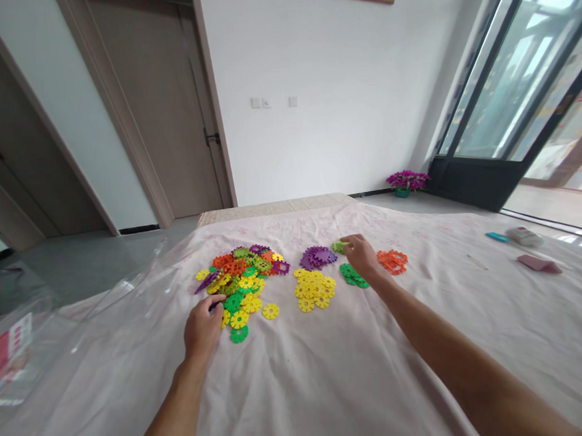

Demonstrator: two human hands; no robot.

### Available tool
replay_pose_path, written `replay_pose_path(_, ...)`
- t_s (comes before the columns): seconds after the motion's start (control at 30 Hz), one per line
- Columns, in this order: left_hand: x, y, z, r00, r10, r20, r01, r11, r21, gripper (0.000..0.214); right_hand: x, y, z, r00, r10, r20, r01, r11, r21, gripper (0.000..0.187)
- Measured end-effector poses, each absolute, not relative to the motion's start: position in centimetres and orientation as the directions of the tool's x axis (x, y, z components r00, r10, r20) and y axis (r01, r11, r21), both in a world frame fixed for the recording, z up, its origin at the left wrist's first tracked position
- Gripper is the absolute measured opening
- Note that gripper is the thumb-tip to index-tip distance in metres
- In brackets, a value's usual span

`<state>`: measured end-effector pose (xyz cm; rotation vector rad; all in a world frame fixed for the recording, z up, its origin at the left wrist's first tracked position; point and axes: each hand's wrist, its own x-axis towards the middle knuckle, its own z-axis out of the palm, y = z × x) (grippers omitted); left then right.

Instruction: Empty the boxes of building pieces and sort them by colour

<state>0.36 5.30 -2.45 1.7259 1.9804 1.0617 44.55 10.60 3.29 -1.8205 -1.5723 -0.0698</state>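
Note:
My right hand pinches a light green toothed plastic piece just right of a purple heap. Beneath that hand lie dark green notched discs, and orange toothed pieces sit to its right. My left hand rests at the near left edge of a mixed pile of orange, purple, green and yellow pieces. Its fingers are bent together, with something dark between thumb and forefinger that I cannot make out. Between the hands is a group of yellow notched discs.
A single yellow disc lies apart from the mixed pile. A clear plastic bag is at the left. On the pale wrinkled cloth at right are a blue item, a white bundle and a dull pink piece.

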Motion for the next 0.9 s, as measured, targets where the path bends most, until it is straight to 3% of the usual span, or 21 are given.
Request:
replay_pose_path(0.17, 0.4, 5.2, -2.4, -0.233, 0.946, 0.223, 0.708, 0.008, 0.706, 0.028, 33.9, 7.5, 3.2, -0.063, 0.874, 0.483, 0.849, 0.301, -0.434, 0.017)
replay_pose_path(0.23, 0.4, 5.1, -2.4, -0.228, 0.949, 0.219, 0.704, 0.005, 0.71, 0.028, 30.1, 5.6, 3.3, -0.269, 0.87, 0.413, 0.831, 0.427, -0.356, 0.016)
replay_pose_path(0.37, 0.6, 5.0, -2.1, -0.222, 0.946, 0.237, 0.694, -0.017, 0.72, 0.028, 25.5, 2.8, 2.9, -0.398, 0.891, 0.218, 0.868, 0.443, -0.226, 0.03)
replay_pose_path(0.47, 0.7, 5.0, -2.1, -0.235, 0.944, 0.232, 0.699, -0.002, 0.715, 0.028, 24.5, 2.2, 2.1, -0.415, 0.895, 0.162, 0.888, 0.437, -0.141, 0.027)
replay_pose_path(0.6, 0.7, 4.9, -2.0, -0.224, 0.946, 0.234, 0.701, -0.01, 0.713, 0.028, 24.7, 2.4, 1.2, -0.415, 0.884, 0.214, 0.891, 0.443, -0.103, 0.029)
replay_pose_path(0.9, 0.4, 5.0, -2.4, -0.22, 0.952, 0.212, 0.707, 0.006, 0.707, 0.028, 29.1, 4.3, 1.9, -0.066, 0.915, 0.398, 0.927, 0.204, -0.314, 0.031)
